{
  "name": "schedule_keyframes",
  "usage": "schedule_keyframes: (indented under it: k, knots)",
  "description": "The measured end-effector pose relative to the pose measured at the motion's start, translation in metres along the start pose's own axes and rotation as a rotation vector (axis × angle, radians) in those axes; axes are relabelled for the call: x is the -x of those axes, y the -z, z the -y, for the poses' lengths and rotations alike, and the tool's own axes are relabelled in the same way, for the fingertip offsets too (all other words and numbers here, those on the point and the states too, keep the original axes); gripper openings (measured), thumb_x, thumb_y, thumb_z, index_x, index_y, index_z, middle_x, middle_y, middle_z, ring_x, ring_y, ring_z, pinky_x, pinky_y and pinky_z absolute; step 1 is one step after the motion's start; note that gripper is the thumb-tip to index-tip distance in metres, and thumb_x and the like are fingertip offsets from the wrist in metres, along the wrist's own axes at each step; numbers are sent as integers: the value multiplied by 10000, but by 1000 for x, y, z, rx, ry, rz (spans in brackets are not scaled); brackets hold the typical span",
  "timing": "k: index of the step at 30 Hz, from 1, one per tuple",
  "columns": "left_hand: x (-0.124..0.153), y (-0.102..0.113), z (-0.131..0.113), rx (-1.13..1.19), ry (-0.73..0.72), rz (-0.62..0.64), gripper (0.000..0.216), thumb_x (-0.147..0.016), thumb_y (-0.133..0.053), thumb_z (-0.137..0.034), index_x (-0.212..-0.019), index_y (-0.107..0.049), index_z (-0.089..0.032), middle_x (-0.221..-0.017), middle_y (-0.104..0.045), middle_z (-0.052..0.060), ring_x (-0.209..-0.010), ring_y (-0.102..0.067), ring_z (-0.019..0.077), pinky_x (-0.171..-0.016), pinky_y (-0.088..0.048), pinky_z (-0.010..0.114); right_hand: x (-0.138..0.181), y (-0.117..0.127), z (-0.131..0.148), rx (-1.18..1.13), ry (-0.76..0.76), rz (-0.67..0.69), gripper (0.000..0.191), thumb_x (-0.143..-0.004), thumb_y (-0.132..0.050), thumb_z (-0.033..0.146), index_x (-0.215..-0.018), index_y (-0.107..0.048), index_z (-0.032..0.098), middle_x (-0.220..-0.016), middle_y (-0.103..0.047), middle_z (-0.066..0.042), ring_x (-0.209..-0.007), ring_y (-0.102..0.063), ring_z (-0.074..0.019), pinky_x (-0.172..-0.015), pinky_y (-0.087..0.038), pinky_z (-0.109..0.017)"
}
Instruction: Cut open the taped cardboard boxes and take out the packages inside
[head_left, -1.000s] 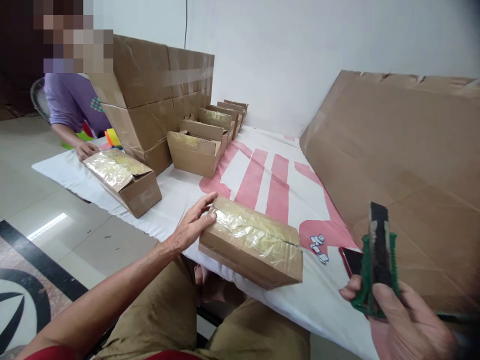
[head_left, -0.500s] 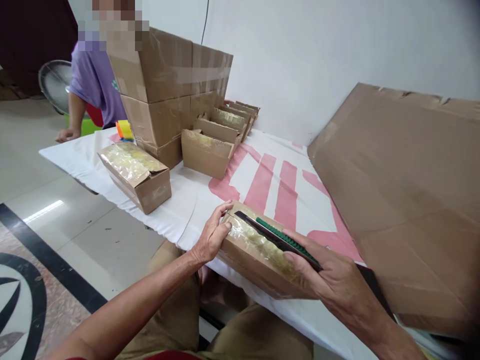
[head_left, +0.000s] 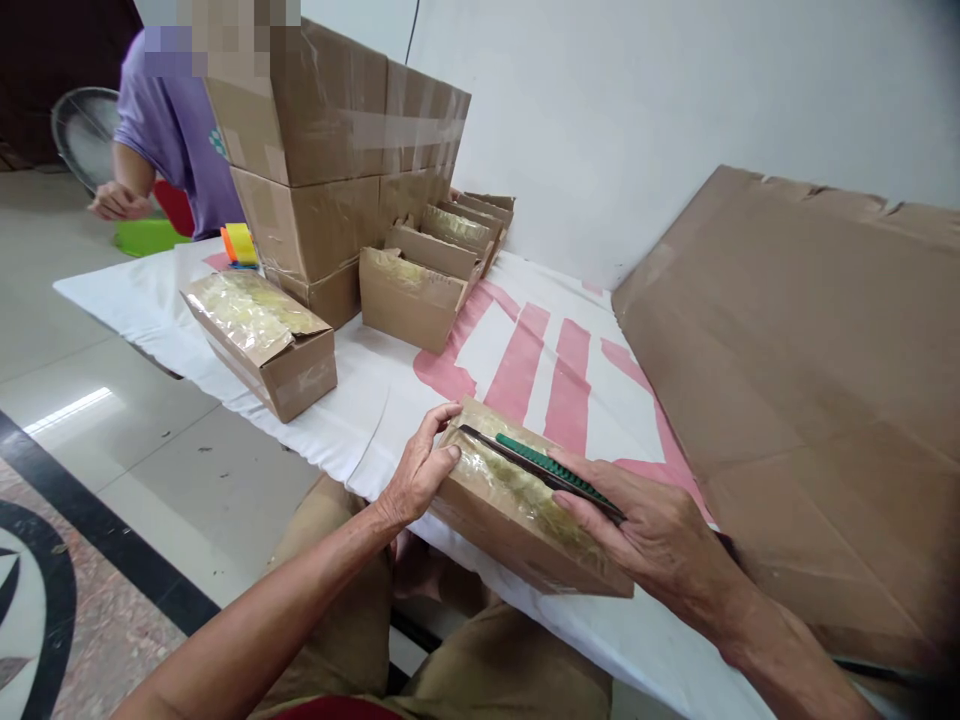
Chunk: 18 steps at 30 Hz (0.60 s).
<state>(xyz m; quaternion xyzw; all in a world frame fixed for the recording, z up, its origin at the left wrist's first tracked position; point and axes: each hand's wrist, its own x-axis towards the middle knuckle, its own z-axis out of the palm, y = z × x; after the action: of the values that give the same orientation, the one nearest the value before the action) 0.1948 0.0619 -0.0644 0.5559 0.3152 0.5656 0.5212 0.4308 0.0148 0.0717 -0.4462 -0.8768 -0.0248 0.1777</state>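
Note:
A long cardboard box [head_left: 517,545] with shiny tape along its top lies at the table's near edge. My left hand [head_left: 415,478] grips its left end, thumb on the taped top and fingers round the far edge. In my right hand [head_left: 656,530] is a green and black utility knife [head_left: 551,470], pinched between thumb and fingers. Its dark tip points left, over the tape near my left thumb. I cannot tell whether the blade touches the tape. Left of this box, a second taped box [head_left: 259,340] sits with one end flap slightly lifted.
Stacked cartons [head_left: 330,130] stand at the back left, beside a row of open-topped boxes [head_left: 412,295]. A large cardboard sheet [head_left: 810,400] leans on the right. A person in a purple shirt [head_left: 169,130] is behind the stack. A yellow and orange tape roll [head_left: 238,244] lies near it.
My right hand and the knife have shifted slightly left and up along the box. My left hand keeps its hold. The other person's hand has lifted off the table side.

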Motion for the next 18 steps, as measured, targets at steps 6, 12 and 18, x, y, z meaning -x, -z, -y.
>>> schedule_keyframes:
  k: [6,12,18]
  knots:
    - [0,0,2,-5,15,-19,573,-875,-552,-414,-1403,-505,-196,-1402,-598,114,-1338,-530,343,-1156,-379,475,-7,1,-9,-42,-19,125,432,-1001,-510,312,-1409,-647,280,-1085,-814,-12,-836,-781,-202,-672,-599,-274]
    - [0,-2,-4,-90,-3,-91,499,-816,-517,-286,-1304,-589,-207,-1320,-645,68,-1314,-537,323,-1131,-388,439,-22,16,-13,29,38,217,365,-990,-522,321,-1307,-702,335,-981,-817,32,-722,-739,-173,-584,-502,-256]
    - [-1,-2,-2,-114,7,-119,534,-759,-510,-267,-1280,-610,-207,-1290,-656,55,-1266,-558,315,-1091,-410,423,-2,23,-33,41,-6,230,240,-932,-586,403,-1067,-779,357,-812,-793,50,-614,-683,-166,-512,-410,-264]
